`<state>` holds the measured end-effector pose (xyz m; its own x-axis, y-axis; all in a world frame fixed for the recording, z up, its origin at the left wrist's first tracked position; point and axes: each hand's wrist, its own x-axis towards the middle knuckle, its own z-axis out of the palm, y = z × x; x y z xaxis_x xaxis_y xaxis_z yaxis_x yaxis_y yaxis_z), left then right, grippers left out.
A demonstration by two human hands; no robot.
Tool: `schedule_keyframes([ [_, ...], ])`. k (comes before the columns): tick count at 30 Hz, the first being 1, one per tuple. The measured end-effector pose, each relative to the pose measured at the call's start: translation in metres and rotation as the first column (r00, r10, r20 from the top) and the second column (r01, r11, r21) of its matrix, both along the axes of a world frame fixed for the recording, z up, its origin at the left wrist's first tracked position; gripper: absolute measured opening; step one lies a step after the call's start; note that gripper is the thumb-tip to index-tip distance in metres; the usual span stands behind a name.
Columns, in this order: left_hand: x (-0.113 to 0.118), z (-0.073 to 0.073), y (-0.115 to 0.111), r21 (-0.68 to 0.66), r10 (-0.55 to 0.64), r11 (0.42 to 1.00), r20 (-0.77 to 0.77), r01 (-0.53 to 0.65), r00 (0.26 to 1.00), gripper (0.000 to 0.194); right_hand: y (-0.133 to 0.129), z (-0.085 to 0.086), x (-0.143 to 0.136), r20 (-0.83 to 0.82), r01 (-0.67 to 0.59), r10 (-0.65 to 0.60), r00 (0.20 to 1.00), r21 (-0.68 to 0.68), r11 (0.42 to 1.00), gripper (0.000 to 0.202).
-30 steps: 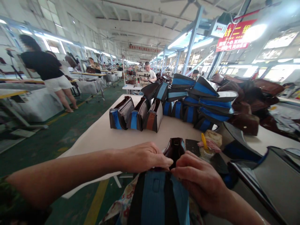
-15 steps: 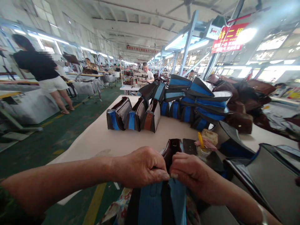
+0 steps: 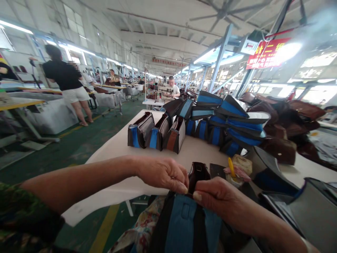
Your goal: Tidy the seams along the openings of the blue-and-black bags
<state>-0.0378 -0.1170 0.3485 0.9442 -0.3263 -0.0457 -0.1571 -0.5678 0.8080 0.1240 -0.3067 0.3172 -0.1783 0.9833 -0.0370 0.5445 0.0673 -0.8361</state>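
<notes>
In the head view, the blue-and-black bag [image 3: 181,225] is close in front of you, directly below both your hands, its dark opening stretching away beyond them. Your left hand [image 3: 165,174] is closed in a pinch on the bag's near top edge. Your right hand [image 3: 219,196], also pinched closed, grips that edge just beside it. Beyond lies the pale table [image 3: 118,150].

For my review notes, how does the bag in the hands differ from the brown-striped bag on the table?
The held bag has a dull blue stripe; the brown-striped bag has a brown one. The left hand and right hand grip the held bag's upper edge, while the brown-striped bag stands untouched on the table. Both have dark bands flanking the stripe.
</notes>
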Motion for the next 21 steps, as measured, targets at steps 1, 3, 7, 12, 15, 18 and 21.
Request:
schedule_keyframes([
  [1,0.0,-0.002,-0.001,-0.009,0.003,1.0,0.019,-0.003,1.0,0.037,0.001,0.0,-0.001,-0.001,-0.008,0.008,1.0,0.005,1.0,0.045],
  [3,-0.001,-0.008,-0.003,-0.033,0.027,0.999,0.059,-0.025,0.998,0.041,0.003,-0.003,-0.002,-0.019,-0.009,0.01,1.0,0.034,0.999,0.046],
  [7,-0.004,-0.018,0.002,-0.133,0.08,0.989,0.099,-0.067,0.992,0.046,0.001,-0.009,-0.001,-0.018,-0.005,0.006,1.0,0.052,0.999,0.048],
  [12,-0.001,-0.017,0.02,-0.212,-0.007,0.977,-0.063,-0.006,0.998,0.054,-0.005,-0.008,-0.001,0.036,0.007,-0.009,0.999,0.056,0.998,0.047],
  [15,0.002,-0.016,0.021,-0.154,-0.057,0.987,-0.025,0.052,0.998,0.035,-0.006,-0.012,-0.001,0.067,0.028,-0.032,0.997,0.06,0.998,0.048],
  [18,-0.002,-0.019,0.013,-0.079,-0.046,0.996,0.082,0.052,0.996,0.034,-0.005,-0.021,0.0,0.093,0.031,-0.042,0.995,0.118,0.993,0.048],
  [21,-0.011,-0.024,0.005,0.001,0.038,0.999,0.28,-0.04,0.959,0.038,-0.005,-0.032,0.004,0.129,0.049,-0.074,0.989,0.187,0.981,0.048],
])
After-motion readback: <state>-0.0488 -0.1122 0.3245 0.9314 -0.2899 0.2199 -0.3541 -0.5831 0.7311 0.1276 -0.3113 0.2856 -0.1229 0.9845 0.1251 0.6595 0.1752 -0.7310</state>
